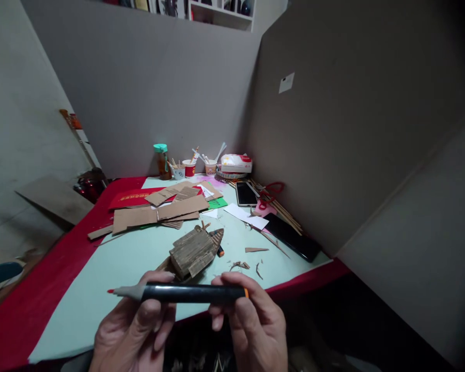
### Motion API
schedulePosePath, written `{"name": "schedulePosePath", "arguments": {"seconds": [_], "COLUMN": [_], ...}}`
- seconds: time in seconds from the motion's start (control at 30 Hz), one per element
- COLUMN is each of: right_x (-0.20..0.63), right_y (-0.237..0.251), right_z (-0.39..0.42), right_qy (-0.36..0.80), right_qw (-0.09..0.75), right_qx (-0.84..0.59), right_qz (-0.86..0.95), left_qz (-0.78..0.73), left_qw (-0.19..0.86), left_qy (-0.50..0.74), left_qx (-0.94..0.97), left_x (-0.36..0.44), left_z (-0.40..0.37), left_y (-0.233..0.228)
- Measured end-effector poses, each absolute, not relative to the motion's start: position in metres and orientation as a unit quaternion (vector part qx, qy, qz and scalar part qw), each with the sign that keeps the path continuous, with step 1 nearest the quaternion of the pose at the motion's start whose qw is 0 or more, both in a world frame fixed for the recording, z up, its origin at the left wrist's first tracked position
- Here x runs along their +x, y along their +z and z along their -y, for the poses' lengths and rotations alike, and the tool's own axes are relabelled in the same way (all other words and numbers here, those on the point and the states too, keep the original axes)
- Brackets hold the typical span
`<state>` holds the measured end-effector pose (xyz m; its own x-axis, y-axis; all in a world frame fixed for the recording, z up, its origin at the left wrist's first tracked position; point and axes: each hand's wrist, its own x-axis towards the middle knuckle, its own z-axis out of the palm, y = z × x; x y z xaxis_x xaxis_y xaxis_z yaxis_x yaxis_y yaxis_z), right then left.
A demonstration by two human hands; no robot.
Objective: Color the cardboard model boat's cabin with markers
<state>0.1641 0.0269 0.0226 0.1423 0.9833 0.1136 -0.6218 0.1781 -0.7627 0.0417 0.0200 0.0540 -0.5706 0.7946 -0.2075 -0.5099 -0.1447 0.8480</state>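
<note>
— What are the hands doing right now?

— Both are gripping one marker (182, 293). The left hand (134, 330) is pinching the grey end, thumb over the barrel, just behind the red tip. The right hand (251, 323) is closing its fingers around the black end, at the orange band.

— So how is the marker lying?

— Its long axis is running level, side to side along the near edge of the counter (112, 268), red tip pointing left. It is hovering above that edge, not resting on anything. Neither hand is nearer; each is clamping an end.

— And beyond it?

— Just behind the marker a small cardboard model (194, 251) is sitting on the pale green mat. Farther back, flat cardboard pieces (158, 212) are lying toward the far left, and two phones (290, 236) toward the right edge. Cups of sticks (189, 168) are standing along the far edge.
</note>
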Motion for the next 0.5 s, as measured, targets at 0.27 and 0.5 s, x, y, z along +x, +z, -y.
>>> {"name": "schedulePosePath", "arguments": {"seconds": [0.27, 0.5], "right_x": [0.177, 0.177], "right_y": [0.021, 0.008], "right_z": [-0.023, -0.022], "right_qy": [0.512, 0.280], "right_qw": [0.646, 0.658], "right_qx": [-0.310, -0.307], "right_qz": [0.474, 0.628], "left_qz": [-0.493, -0.498], "left_qw": [0.406, 0.415], "left_qy": [0.754, 0.749], "left_qx": [0.152, 0.135], "left_x": [0.013, 0.011], "left_z": [-0.019, -0.015], "left_y": [0.033, 0.035]}}
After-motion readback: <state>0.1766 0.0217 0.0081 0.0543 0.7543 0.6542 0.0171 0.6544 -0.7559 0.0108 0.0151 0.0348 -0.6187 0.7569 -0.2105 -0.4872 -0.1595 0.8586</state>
